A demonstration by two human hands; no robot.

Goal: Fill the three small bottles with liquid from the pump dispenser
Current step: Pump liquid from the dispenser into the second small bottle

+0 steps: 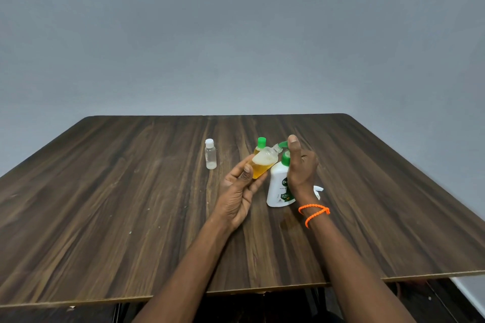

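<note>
My left hand (241, 186) holds an uncapped small bottle (263, 162), tilted, with amber liquid and foam inside; its open neck points at the green spout of the white pump dispenser (279, 186). My right hand (301, 165) is around the dispenser's green pump head, thumb up on top of it. Just behind the tilted one stands a second small bottle (259, 145) with a green cap and yellow liquid, mostly hidden. To the left a third small bottle (210, 154), clear with a white cap, stands upright and looks almost empty.
All of this is on a dark wooden table (131, 204) against a plain grey wall. A small white item (318, 189) lies on the table just right of the dispenser, partly behind my right wrist with its orange bracelet.
</note>
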